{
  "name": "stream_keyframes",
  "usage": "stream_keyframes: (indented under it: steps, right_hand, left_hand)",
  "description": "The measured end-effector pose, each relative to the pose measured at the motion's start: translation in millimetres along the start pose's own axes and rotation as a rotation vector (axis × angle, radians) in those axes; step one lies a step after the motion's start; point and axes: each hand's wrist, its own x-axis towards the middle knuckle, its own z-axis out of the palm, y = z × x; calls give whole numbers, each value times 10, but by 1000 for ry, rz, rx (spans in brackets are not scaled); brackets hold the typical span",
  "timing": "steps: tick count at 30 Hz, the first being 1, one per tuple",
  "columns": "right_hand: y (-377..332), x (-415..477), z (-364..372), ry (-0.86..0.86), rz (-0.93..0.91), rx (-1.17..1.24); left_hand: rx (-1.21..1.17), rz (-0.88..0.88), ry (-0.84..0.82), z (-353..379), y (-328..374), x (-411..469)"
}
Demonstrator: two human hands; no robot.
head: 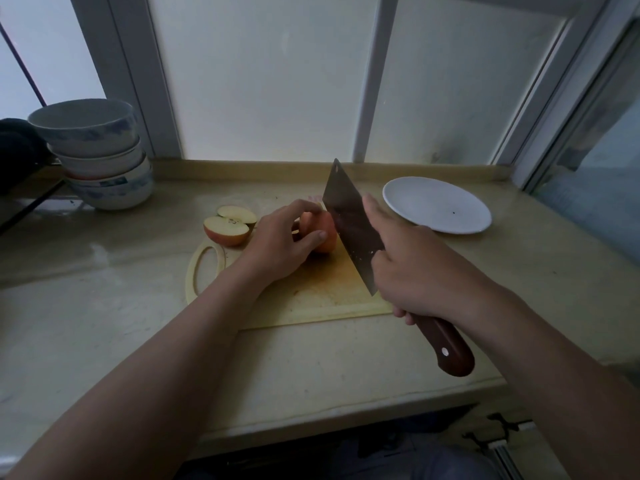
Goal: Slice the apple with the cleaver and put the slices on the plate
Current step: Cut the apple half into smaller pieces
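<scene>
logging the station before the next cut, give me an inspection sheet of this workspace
surface: pale stone counter with a yellowish cutting board on it.
job's things: apple piece on the board, cleaver set against its right side; two cut apple pieces flesh up at the board's far left end; white plate far right, no slices on it.
clutter: stack of bowls far left.
grips: left hand holds the apple piece; right hand grips the cleaver handle.
cables: thin dark line across the left pane, kind unclear.
surroundings: frosted window behind the counter.
</scene>
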Motion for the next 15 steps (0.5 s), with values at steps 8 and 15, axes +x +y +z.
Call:
stream_keyframes:
  steps: [8, 15]
  right_hand:
    - [-2, -51, 13, -19, 8, -5]
    - [-12, 59, 95, -31, 21, -24]
  left_hand:
    - [16, 2, 7, 13, 0, 2]
    - [41, 23, 0, 25, 26, -9]
